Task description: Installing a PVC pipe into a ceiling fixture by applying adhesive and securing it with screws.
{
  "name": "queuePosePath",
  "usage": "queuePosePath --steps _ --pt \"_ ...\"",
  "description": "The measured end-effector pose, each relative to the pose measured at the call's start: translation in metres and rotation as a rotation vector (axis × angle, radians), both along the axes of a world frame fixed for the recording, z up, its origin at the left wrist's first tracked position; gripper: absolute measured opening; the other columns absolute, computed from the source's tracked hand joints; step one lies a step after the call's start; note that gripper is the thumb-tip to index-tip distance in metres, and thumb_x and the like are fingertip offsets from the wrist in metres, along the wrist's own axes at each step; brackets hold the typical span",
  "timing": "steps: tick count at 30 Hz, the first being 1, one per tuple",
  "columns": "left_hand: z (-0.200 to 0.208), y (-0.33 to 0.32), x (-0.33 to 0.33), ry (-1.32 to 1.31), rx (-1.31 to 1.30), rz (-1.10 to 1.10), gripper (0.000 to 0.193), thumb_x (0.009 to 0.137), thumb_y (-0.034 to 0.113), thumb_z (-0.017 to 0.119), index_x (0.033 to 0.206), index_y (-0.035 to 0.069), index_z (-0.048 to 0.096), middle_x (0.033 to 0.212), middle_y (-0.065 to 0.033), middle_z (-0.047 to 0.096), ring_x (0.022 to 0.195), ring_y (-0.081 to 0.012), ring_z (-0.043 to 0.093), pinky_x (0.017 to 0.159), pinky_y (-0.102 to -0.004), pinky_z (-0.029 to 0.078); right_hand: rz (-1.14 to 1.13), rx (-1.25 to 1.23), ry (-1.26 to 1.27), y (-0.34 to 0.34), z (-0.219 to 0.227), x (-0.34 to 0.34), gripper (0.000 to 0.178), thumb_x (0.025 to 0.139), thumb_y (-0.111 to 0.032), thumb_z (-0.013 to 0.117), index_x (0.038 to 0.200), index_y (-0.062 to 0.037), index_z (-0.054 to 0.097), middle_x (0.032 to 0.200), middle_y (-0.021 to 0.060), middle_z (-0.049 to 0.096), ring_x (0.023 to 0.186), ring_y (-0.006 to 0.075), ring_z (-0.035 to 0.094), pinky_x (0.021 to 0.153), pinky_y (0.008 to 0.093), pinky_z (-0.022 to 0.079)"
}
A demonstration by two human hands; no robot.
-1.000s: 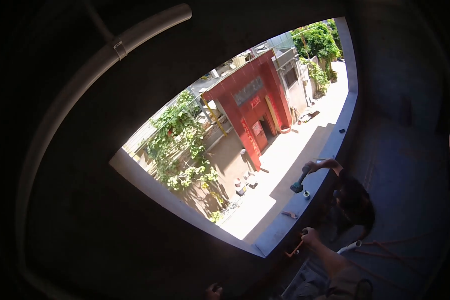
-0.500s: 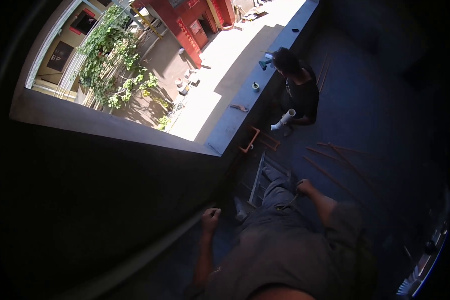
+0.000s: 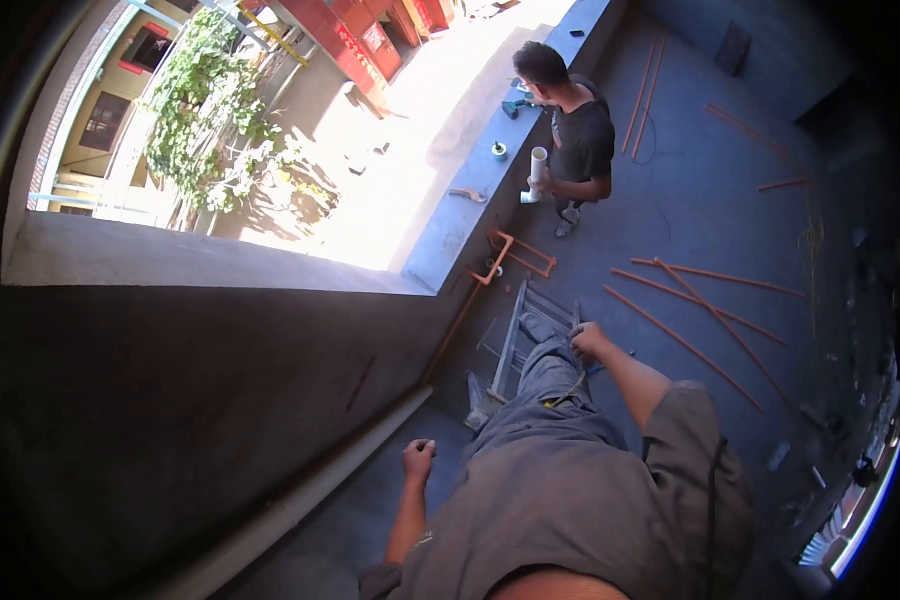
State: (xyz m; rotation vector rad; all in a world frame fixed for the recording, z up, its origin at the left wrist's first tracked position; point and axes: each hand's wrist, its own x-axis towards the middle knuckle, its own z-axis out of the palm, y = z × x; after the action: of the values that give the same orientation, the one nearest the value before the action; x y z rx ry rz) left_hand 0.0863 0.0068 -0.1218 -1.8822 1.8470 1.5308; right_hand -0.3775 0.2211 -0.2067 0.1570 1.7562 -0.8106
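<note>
My left hand [image 3: 419, 459] hangs beside the dark wall, its fingers curled in with nothing visible in them. Over by my knee, my right hand [image 3: 589, 341] is closed near the top of a metal stepladder [image 3: 511, 345]; what its fingers hold, if anything, is hidden. My legs in grey trousers [image 3: 552, 385] stretch forward along the ladder. Ahead, a co-worker in a dark shirt [image 3: 582, 140] holds a white pipe with an angled end [image 3: 537, 175] in one hand. That person's other hand is at a green-blue power drill [image 3: 516, 107] on the ledge.
On the window ledge [image 3: 432, 238] lie a small bottle [image 3: 499, 151] and a curved-handled tool [image 3: 467, 194]. An orange pipe frame [image 3: 501, 257] stands by the wall. Several orange pipes [image 3: 685, 296] lie across the floor at right. A long pale pipe [image 3: 315, 492] runs along the wall's foot.
The picture has brightened and the view has shifted slightly. The co-worker has turned toward the ledge, and the white pipe is now more upright. My right hand sits closer to the ladder.
</note>
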Motion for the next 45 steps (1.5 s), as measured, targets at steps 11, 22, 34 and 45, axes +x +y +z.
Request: queuePosePath --steps 11,22,34,45 --pt "0.022 0.0 -0.016 0.025 0.103 0.024 0.024 0.085 0.014 0.065 0.101 -0.004 0.066 0.085 -0.0087 0.069 0.074 -0.0154 0.065 0.071 -0.0284 0.052 0.037 -0.033 0.165 -0.032 0.028 -0.037 0.033 0.071 0.004 0.06 0.103 0.0027 0.064 0.075 0.015 0.066 0.057 0.0235 0.066 0.044 0.0352 0.052" --pt "0.007 0.008 0.014 -0.009 0.162 0.145 0.023 0.085 0.012 0.066 0.1 -0.006 0.066 0.086 -0.011 0.069 0.073 -0.0163 0.067 0.07 -0.0277 0.053 -0.081 0.043 0.681 -0.038 0.03 -0.11 0.061 0.064 -0.012 0.078 0.12 0.004 0.059 0.101 0.0186 0.068 0.092 0.0282 0.068 0.082 0.0366 0.055" --pt "0.052 0.029 -0.01 -0.098 0.194 0.246 0.028 0.085 0.013 0.065 0.104 -0.006 0.065 0.088 -0.0121 0.07 0.075 -0.017 0.067 0.071 -0.0288 0.053 0.008 0.097 0.888 -0.16 0.091 -0.266 0.077 0.067 -0.021 0.079 0.134 -0.0019 0.047 0.128 0.0213 0.057 0.119 0.0307 0.056 0.101 0.0386 0.045" --pt "0.087 0.014 -0.046 -0.09 0.106 0.155 0.025 0.086 0.014 0.064 0.103 -0.005 0.065 0.089 -0.0106 0.07 0.077 -0.0159 0.067 0.068 -0.0268 0.05 0.135 0.13 0.845 -0.179 0.065 -0.273 0.077 0.07 -0.023 0.077 0.138 -0.0061 0.045 0.137 0.0175 0.052 0.126 0.0306 0.05 0.104 0.0399 0.042"
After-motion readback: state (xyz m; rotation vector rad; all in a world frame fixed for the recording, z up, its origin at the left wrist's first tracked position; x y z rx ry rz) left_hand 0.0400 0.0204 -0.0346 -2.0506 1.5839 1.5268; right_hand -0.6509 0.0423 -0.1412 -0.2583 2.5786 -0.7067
